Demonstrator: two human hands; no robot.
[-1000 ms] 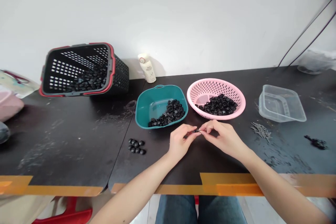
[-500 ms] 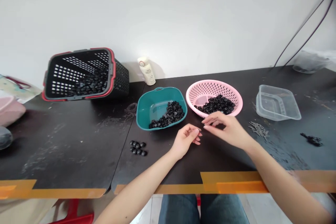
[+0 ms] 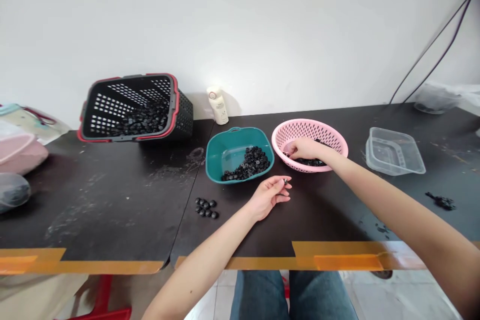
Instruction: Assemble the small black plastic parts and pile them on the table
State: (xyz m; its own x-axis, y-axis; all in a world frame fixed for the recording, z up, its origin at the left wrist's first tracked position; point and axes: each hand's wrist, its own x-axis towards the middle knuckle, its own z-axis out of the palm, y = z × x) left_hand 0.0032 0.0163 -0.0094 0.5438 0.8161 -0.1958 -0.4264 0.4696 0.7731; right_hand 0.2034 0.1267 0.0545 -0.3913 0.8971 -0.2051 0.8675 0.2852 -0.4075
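My left hand (image 3: pixel 269 196) is held over the table in front of the green tub, thumb and forefinger pinching a small dark part (image 3: pixel 285 181). The part is too small to name more exactly. My right hand (image 3: pixel 305 149) reaches into the pink perforated basket (image 3: pixel 279 132), fingertips bent down together among small black plastic pieces (image 3: pixel 317 162). Whatever lies between those fingertips is hidden. Beside the basket stands the green tub (image 3: pixel 220 146), with a heap of round black pieces (image 3: pixel 252 162) in it. Several round black caps (image 3: pixel 206 206) sit in two rows to the left.
A dark crate with red trim (image 3: pixel 183 115) lies tipped on its side at the back left, black pieces inside. Behind the tub stands a cream bottle (image 3: pixel 218 107). To the right are a clear plastic box (image 3: pixel 395 152) and a small black pile (image 3: pixel 442 202). Orange tape (image 3: pixel 262 263) lines the front edge.
My right hand has moved from beside my left hand, back into the pink basket. My left hand stays nearly in place, and the part in its pinch now shows more clearly. The view has shifted slightly.
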